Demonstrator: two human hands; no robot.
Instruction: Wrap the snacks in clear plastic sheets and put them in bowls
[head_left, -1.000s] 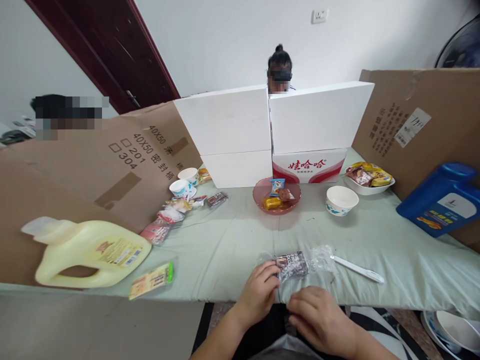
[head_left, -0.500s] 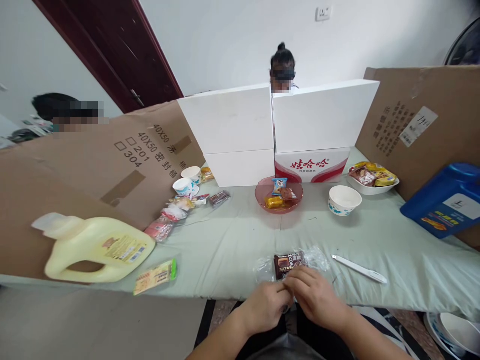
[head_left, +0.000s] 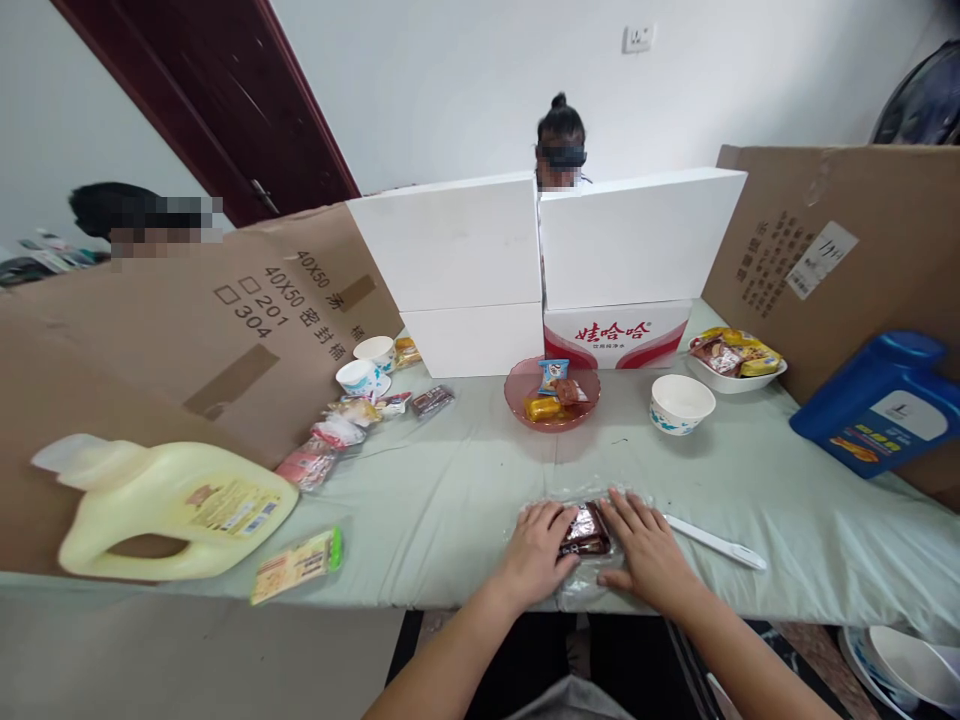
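While half a sec ago both hands pinched at the near table edge, now left hand [head_left: 538, 548] & right hand [head_left: 646, 550] lie flat, fingers spread, pressing the clear bag [head_left: 577, 590]. Dark cocoa snack pack [head_left: 584, 530] sits inside, btwn them, w/ white pen [head_left: 714, 541] just right; looks like they're smoothing the bag down

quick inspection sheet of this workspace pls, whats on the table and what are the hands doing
surface: table under pale green cloth
job's things: dark snack packet in clear plastic bag, lying flat at the near edge
clutter: pink dish, white bowl, yellow jug, blue jug, white tool
grippers: left hand and right hand flat, pressing the bag either side of the packet
cables: nothing seen
surroundings: cardboard screens, white boxes, a person behind them
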